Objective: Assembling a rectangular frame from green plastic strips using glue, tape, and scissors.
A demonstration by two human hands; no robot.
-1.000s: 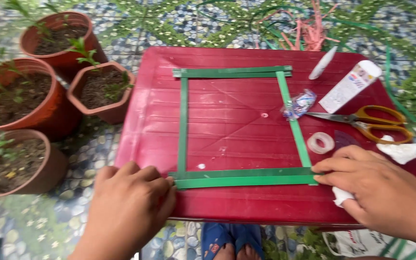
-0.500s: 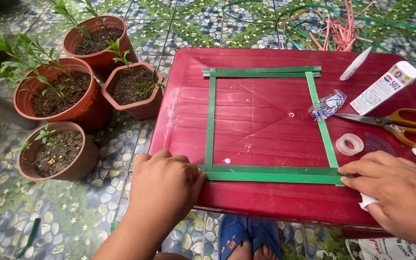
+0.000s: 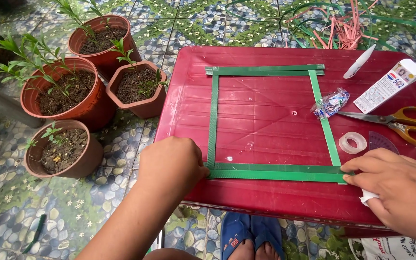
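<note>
Left hand (image 3: 172, 166) now nearer green strip frame (image 3: 270, 172), scissors (image 3: 396, 121) beside.

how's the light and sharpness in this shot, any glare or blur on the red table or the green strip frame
Head view: soft, even daylight with no hard shadows; the red table shows only faint pale sheen across its middle; the green strip frame is sharp edged; the left hand and right hand at the near corners look crisp, without motion blur; the table's edges splay toward the frame sides, wide-angle distortion.

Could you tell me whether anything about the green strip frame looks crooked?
Yes: the frame's right strip slants outward toward the bottom, while the left strip runs nearly straight. The left hand and right hand press the bottom corners.
</note>
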